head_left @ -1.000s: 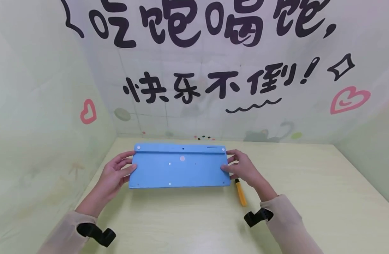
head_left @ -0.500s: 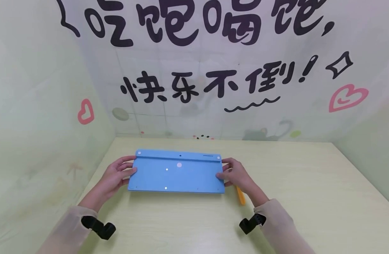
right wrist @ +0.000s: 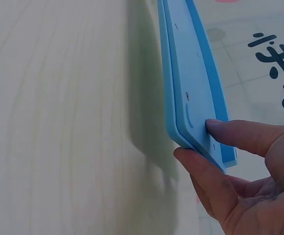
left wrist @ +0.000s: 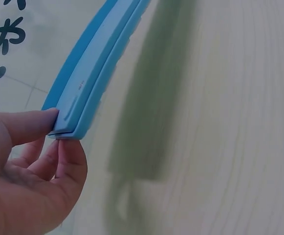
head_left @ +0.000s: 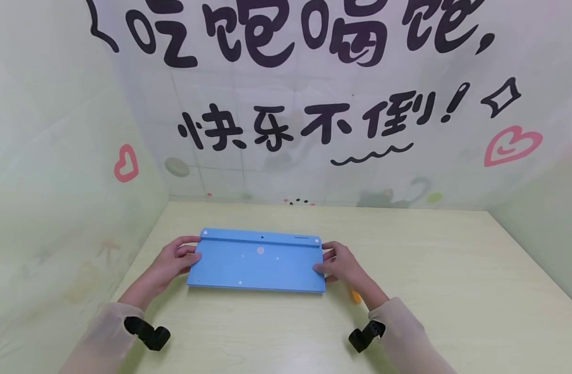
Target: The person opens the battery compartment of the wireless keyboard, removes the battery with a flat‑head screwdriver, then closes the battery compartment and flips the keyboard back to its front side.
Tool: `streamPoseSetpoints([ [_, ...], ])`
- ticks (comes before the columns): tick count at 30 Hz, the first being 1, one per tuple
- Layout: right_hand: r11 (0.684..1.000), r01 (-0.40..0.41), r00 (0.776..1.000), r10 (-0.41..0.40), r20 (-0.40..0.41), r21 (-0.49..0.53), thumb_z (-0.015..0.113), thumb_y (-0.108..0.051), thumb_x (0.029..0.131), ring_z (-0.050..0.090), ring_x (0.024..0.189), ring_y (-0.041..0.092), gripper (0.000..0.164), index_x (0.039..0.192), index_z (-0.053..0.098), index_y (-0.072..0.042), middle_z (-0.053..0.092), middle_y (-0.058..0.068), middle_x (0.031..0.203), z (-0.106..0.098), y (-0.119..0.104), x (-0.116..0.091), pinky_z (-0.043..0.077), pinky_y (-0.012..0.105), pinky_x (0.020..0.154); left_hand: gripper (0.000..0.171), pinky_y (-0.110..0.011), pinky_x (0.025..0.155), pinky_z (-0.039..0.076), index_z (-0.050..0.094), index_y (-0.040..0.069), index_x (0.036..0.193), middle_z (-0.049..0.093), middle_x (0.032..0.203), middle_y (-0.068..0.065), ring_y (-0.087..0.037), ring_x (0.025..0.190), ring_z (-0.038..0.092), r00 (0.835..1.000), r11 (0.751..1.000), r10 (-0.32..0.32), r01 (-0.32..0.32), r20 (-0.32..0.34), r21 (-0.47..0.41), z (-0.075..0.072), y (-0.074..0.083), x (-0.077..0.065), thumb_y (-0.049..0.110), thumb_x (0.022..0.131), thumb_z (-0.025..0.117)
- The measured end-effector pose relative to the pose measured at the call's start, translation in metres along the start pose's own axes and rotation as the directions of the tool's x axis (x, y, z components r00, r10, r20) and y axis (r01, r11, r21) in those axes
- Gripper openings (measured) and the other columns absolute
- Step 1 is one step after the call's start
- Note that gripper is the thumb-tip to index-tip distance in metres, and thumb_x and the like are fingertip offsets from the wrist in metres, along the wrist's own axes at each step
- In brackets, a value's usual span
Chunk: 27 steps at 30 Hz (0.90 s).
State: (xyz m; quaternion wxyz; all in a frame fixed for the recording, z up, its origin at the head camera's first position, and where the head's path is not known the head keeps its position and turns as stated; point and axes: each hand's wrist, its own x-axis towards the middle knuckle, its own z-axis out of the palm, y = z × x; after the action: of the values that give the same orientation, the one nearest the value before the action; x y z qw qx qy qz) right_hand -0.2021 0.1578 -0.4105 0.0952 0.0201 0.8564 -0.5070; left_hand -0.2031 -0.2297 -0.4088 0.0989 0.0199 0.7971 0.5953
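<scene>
A flat blue keyboard (head_left: 258, 265) is held up over the table with its underside facing me. It has a raised ridge along the far edge, round pads and small screw holes. My left hand (head_left: 169, 262) grips its left end, thumb on the underside and fingers beneath. At the other end, my right hand (head_left: 344, 267) pinches it the same way. In the left wrist view, the left thumb (left wrist: 36, 122) presses near the keyboard's corner (left wrist: 78, 107). The right wrist view shows the right thumb (right wrist: 244, 137) on the underside. The side away from me is hidden.
Pale wood-grain table (head_left: 454, 291) lies below, bearing the keyboard's shadow. Partly hidden behind my right wrist is an orange stick-like thing (head_left: 356, 295). A printed cloth wall (head_left: 286, 176) stands at the back, with cloth on the left and right sides.
The keyboard has come down and a little left in the head view, its right end now slightly lower. Both hands keep their grip, and the right arm covers more of the orange thing.
</scene>
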Motion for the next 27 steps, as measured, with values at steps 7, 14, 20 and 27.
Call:
streamPoseSetpoints([
  [7,1.000,-0.011,1.000,0.011,0.018,-0.005,0.074,-0.003,0.075,0.053,0.084,0.025,0.058,0.124,0.045,0.006,0.052,0.014,0.099,0.003,0.004,-0.001,0.053,0.033,0.058,0.049,-0.031,0.079,0.049,0.033,-0.001,0.135,0.051,0.120,-0.025,-0.024,0.099,0.057,1.000,0.998,-0.002,0.003,-0.007,0.069,0.005,-0.004,0.000,0.014,0.093,0.055],
  [14,1.000,-0.020,0.999,0.021,0.034,-0.020,0.074,-0.004,0.075,0.051,0.081,0.024,0.057,0.123,0.044,0.007,0.050,0.014,0.097,0.005,0.005,-0.003,0.052,0.033,0.057,0.048,-0.036,0.082,0.048,0.036,-0.001,0.133,0.047,0.124,-0.027,-0.033,0.106,0.053,0.999,0.992,-0.030,0.034,-0.034,0.118,0.011,-0.007,-0.001,0.013,0.092,0.056],
  [20,0.999,-0.029,0.998,0.031,0.048,-0.032,0.073,-0.003,0.076,0.052,0.078,0.023,0.056,0.122,0.044,0.008,0.050,0.013,0.095,0.007,0.007,-0.003,0.052,0.033,0.057,0.046,-0.037,0.082,0.048,0.037,-0.002,0.131,0.045,0.124,-0.028,-0.035,0.107,0.051,0.999,0.989,-0.039,0.043,-0.031,0.139,0.012,-0.011,0.000,0.009,0.091,0.057],
  [27,0.999,-0.042,0.998,0.044,0.049,-0.032,0.074,-0.004,0.075,0.052,0.076,0.022,0.057,0.122,0.044,0.007,0.050,0.013,0.094,0.010,0.006,-0.003,0.052,0.031,0.057,0.045,-0.037,0.079,0.049,0.042,0.000,0.128,0.048,0.114,-0.025,-0.031,0.096,0.054,0.996,0.969,-0.060,0.073,-0.061,0.235,0.013,-0.012,0.002,0.008,0.087,0.061],
])
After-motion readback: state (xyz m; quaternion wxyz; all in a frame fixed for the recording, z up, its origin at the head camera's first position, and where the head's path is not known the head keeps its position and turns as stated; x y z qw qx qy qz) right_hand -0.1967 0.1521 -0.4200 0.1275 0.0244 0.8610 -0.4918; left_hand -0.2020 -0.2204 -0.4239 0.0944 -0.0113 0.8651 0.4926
